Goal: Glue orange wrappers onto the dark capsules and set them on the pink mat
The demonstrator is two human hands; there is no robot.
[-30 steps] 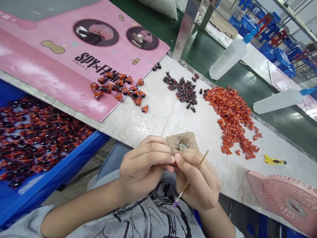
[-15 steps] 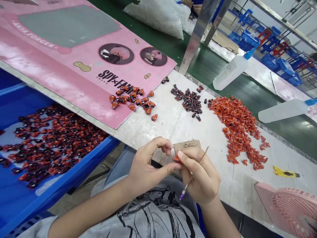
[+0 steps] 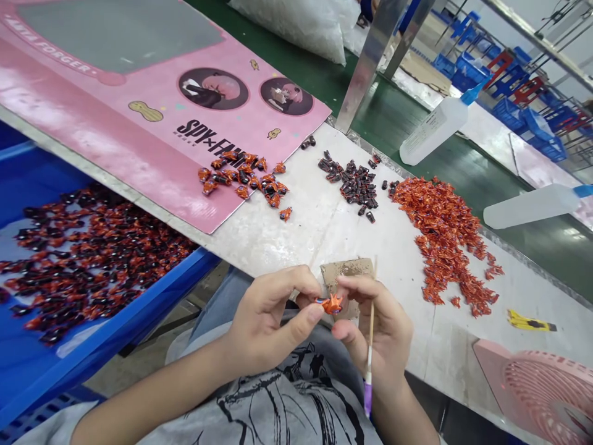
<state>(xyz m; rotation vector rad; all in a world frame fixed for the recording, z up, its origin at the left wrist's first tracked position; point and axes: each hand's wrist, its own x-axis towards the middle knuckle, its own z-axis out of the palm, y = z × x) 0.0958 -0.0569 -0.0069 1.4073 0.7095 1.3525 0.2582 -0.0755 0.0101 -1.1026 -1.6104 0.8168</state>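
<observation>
My left hand [image 3: 282, 324] pinches a small glossy orange figure part [image 3: 332, 303] between thumb and fingertips; its spiky end points right. Beside it, my right hand [image 3: 382, 321] has thumb and forefinger apart, close to the part's right side. A thin wooden stick [image 3: 371, 340] with a white and purple lower end is held upright against the right hand, the other fingers curled behind it. Just beyond the fingertips a brown cardboard piece [image 3: 345, 269] with dark smudges lies at the table's near edge, partly covered by the right hand.
On the white table [image 3: 306, 238] are orange parts [image 3: 440, 228], dark parts [image 3: 359, 185] and joined orange-black pieces [image 3: 252, 176], some on a pink printed board [image 3: 152, 148]. A blue bin [image 3: 139, 334] of pieces stands left. White bottles [image 3: 435, 130], a yellow cutter [image 3: 530, 321] and pink fan [image 3: 546, 389] are right.
My right thumb and forefinger have opened away from the orange part, which now shows in my left pinch. The stick has swung from slanted to nearly upright.
</observation>
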